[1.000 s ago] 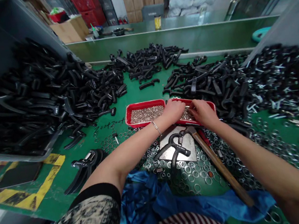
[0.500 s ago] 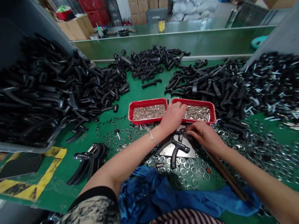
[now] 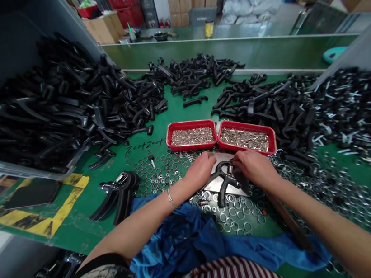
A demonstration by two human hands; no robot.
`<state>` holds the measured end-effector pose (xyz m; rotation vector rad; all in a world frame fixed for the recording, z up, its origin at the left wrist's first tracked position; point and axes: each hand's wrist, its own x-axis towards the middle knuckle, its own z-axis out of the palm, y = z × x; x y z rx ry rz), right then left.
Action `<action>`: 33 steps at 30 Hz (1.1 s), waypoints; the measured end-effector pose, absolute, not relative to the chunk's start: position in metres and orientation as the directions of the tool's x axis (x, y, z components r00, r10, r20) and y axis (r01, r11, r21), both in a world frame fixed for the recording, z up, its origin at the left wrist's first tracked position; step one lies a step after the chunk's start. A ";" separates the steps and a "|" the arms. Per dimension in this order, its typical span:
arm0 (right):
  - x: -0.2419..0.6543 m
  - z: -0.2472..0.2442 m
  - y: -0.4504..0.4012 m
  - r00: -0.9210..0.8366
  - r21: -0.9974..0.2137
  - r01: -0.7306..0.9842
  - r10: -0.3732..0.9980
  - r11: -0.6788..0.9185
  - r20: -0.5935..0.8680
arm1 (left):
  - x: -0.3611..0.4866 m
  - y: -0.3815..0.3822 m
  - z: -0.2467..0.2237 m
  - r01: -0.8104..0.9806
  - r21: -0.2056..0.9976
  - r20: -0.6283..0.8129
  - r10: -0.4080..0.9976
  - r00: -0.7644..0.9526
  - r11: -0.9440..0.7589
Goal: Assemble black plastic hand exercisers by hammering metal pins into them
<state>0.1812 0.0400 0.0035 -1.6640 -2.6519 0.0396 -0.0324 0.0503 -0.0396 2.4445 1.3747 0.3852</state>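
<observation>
A black hand grip strengthener (image 3: pixel 225 180) with a coil spring lies on a metal plate (image 3: pixel 214 185) in front of me. My left hand (image 3: pixel 200 171) is closed at the plate's upper left, fingertips pressed together; anything in them is too small to make out. My right hand (image 3: pixel 258 168) is closed at the right side of the strengthener, by its spring; what its fingers grip is hidden. Under my right forearm lies a long brown wooden handle (image 3: pixel 291 225), its far end hidden. Just beyond my hands stand two red trays (image 3: pixel 193 146) (image 3: pixel 249 149) of small metal pins.
Metal rings (image 3: pixel 238 214) are scattered around the plate. Another strengthener (image 3: pixel 119 195) lies left, near a loose bolt (image 3: pixel 152 160). Black handles (image 3: pixel 98 100) spill from a grey bin at left, with more heaped behind the trays. A blue cloth (image 3: pixel 181 235) lies along the front edge.
My left hand has drawn back from the right red tray to the plate, its fingers now together. My right hand stays beside the strengthener. The whole view has shifted slightly.
</observation>
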 end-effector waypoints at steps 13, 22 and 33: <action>0.205 0.002 0.022 -0.318 0.172 0.928 0.943 0.331 -0.096 | -0.015 0.029 -0.034 0.553 0.771 0.154 0.935 0.320 -0.316; 0.226 -0.034 -0.023 -0.222 0.006 0.975 0.973 0.222 0.058 | -0.018 0.019 -0.042 0.582 0.722 0.229 0.923 0.308 -0.373; 0.223 0.005 -0.037 -0.149 -0.579 0.790 0.979 0.202 0.138 | -0.020 0.018 -0.034 0.688 0.203 0.228 0.717 0.659 -0.697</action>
